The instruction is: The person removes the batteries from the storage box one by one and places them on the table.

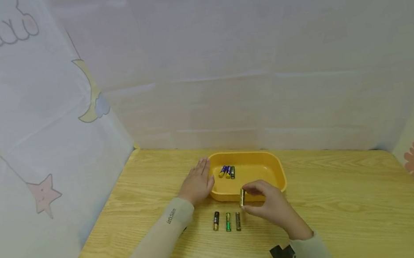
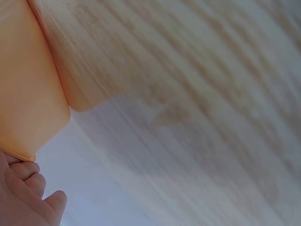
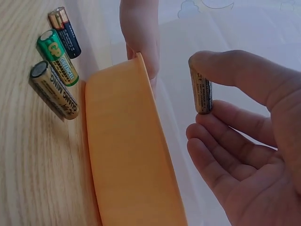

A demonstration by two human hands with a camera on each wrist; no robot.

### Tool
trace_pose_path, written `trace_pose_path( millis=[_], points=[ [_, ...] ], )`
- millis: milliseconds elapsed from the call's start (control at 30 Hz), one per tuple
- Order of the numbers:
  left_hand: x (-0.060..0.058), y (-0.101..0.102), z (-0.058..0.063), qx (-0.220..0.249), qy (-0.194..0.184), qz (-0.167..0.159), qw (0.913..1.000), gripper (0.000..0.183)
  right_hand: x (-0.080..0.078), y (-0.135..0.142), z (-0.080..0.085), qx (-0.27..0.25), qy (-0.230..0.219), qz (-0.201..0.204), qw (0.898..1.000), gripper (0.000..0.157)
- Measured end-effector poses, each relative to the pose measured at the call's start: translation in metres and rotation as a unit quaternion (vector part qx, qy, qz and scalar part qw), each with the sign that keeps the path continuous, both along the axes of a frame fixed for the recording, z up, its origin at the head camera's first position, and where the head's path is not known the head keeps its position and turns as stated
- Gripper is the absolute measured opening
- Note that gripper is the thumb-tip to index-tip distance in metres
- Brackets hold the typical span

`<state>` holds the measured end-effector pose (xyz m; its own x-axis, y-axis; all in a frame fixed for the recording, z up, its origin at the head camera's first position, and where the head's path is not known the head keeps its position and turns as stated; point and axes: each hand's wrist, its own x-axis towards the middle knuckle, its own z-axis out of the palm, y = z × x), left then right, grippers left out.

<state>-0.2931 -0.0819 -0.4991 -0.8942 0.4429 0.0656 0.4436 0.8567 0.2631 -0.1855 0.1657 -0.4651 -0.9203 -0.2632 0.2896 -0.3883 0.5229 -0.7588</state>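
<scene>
1. One gold battery [image 1: 242,197], head view: lower half, just right of centre. Long axis nearly vertical in the picture, top leaning slightly right. Overlaps the near wall of the yellow basin [image 1: 255,173] in this view; the basin's inside lies up-frame of it.
2. One right hand [image 1: 272,206], head view: the nearer hand, to the right of the gold battery. Grasp: pinched end to end, thumb at one end, finger at the other.
3. One left hand [image 1: 195,183], head view: touching the yellow basin's left end. Whether clenched on the rim, cannot tell.
4. Three inner batteries [image 1: 228,171], head view: upper left of the basin floor. Three loose batteries [image 1: 228,222]: in a row on the wooden table [image 1: 342,198], down-frame of the basin, long axes roughly up and down.
5. One left wrist view: basin wall, upper left; left hand at its rim, lower left; gold battery not shown.
6. One right wrist view: gold battery right of centre, upper half, near vertical, thumb on upper end. Basin rim to its left, apart in the picture; loose batteries upper left. Judged clear of the rim; depth uncertain.
</scene>
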Motion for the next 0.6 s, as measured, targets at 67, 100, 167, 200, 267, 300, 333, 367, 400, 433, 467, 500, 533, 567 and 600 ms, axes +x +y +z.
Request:
trace_pose_path(
  millis=[67, 100, 167, 200, 267, 300, 333, 367, 400, 433, 467, 500, 533, 567, 600],
  points=[
    [0.0, 0.0, -0.001, -0.002, 0.0, 0.0, 1.0, 0.062, 0.002, 0.0, -0.001, 0.0, -0.004, 0.004, 1.0, 0.045],
    [-0.001, 0.0, -0.001, -0.005, 0.0, 0.0, 1.0, 0.062, 0.002, 0.001, -0.002, 0.0, -0.006, 0.007, 1.0, 0.045],
    [-0.001, 0.0, -0.002, -0.004, 0.005, -0.001, 1.0, 0.062, 0.003, 0.001, -0.004, 0.004, -0.009, 0.011, 1.0, 0.045],
    [-0.001, 0.0, -0.002, -0.003, 0.007, -0.001, 1.0, 0.062, 0.004, 0.002, -0.004, 0.007, -0.01, 0.013, 1.0, 0.045],
    [-0.001, 0.0, -0.002, -0.003, 0.006, 0.0, 1.0, 0.063, 0.004, 0.003, -0.005, 0.015, -0.013, 0.016, 1.0, 0.046],
    [-0.001, 0.0, -0.002, -0.003, 0.006, 0.0, 1.0, 0.063, 0.005, 0.003, -0.005, 0.02, -0.016, 0.018, 1.0, 0.046],
    [-0.001, -0.001, -0.002, -0.002, 0.006, -0.001, 1.0, 0.063, 0.005, 0.004, -0.006, 0.025, -0.021, 0.02, 0.999, 0.045],
    [-0.001, -0.001, -0.002, -0.002, 0.005, -0.001, 1.0, 0.063, 0.006, 0.005, -0.006, 0.031, -0.026, 0.022, 0.999, 0.045],
    [-0.001, -0.001, -0.002, -0.001, 0.005, -0.001, 1.0, 0.063, 0.006, 0.005, -0.007, 0.036, -0.032, 0.026, 0.998, 0.045],
    [-0.001, -0.001, -0.001, 0.0, 0.005, -0.002, 1.0, 0.063, 0.007, 0.006, -0.007, 0.04, -0.038, 0.03, 0.998, 0.045],
    [-0.001, -0.001, -0.001, 0.0, 0.005, -0.003, 1.0, 0.063, 0.007, 0.007, -0.008, 0.045, -0.043, 0.034, 0.997, 0.045],
    [-0.001, -0.001, -0.001, 0.0, 0.005, -0.003, 1.0, 0.063, 0.007, 0.008, -0.009, 0.048, -0.05, 0.038, 0.997, 0.045],
    [-0.001, -0.001, -0.001, 0.001, 0.005, -0.004, 1.0, 0.063, 0.007, 0.008, -0.01, 0.05, -0.054, 0.042, 0.996, 0.045],
    [0.0, -0.001, -0.001, 0.001, 0.005, -0.004, 1.0, 0.063, 0.007, 0.009, -0.011, 0.051, -0.058, 0.046, 0.996, 0.046],
    [0.0, -0.001, -0.001, 0.0, 0.005, -0.004, 1.0, 0.063, 0.007, 0.01, -0.012, 0.051, -0.061, 0.049, 0.996, 0.046]
  ],
)
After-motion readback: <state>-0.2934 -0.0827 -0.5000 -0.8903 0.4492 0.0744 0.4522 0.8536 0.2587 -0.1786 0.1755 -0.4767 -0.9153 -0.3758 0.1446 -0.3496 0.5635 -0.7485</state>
